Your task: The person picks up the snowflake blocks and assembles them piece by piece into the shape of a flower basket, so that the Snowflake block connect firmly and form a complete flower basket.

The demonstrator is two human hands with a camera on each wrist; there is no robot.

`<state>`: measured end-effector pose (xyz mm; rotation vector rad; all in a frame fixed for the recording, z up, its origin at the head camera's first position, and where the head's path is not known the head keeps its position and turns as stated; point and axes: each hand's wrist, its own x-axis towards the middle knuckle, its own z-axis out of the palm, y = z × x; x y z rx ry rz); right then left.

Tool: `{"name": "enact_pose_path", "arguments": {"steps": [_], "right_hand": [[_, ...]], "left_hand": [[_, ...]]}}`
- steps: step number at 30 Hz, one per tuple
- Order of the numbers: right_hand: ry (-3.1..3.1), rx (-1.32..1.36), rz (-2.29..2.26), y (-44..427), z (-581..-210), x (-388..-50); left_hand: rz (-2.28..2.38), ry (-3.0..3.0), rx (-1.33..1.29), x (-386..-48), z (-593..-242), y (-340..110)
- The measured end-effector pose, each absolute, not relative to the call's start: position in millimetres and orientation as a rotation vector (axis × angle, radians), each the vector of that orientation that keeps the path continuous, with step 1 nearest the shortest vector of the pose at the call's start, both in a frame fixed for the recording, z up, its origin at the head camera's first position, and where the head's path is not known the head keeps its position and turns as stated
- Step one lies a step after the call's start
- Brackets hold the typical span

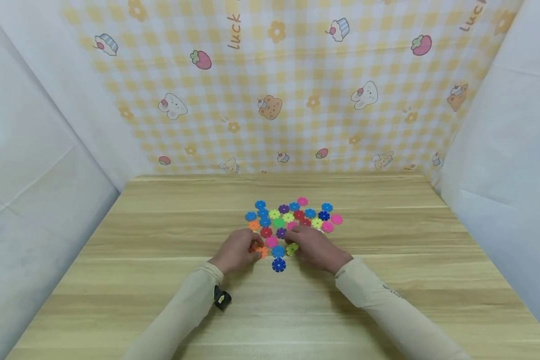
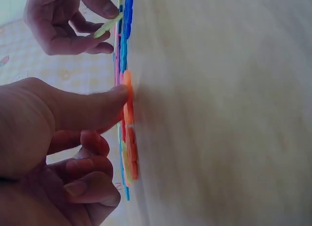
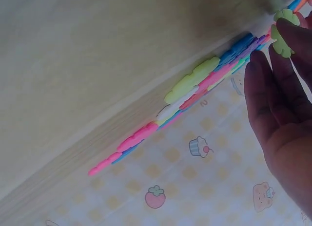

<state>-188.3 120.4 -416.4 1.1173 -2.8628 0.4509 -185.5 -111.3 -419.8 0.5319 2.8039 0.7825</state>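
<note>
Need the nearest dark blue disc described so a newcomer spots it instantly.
On the wooden table, find the spread of coloured discs. Go to its near side, between the left hand and the right hand. The dark blue disc lies there, just nearer than a lighter blue disc; its darker shade and nearest position set it apart.
</note>
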Motion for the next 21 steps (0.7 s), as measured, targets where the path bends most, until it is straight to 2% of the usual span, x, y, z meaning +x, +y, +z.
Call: {"name": "enact_pose_path", "arguments": {"steps": [7,14,21], "right_hand": [[-2.836,1.152,0.495,119.4,-416.0,-188.6],[-2.813,1.171,0.678,121.0,-417.5,-190.9],[-2.907,1.027,1.028,127.4,-414.1,-193.8]], "left_hand": [[0.750,2.788,0.626,-188.3,-417.3,-111.0],[0.860,2.811,0.604,-190.6,-420.0,-115.0],[1.134,2.727,0.553,-190.8,-418.5,-110.2]]}}
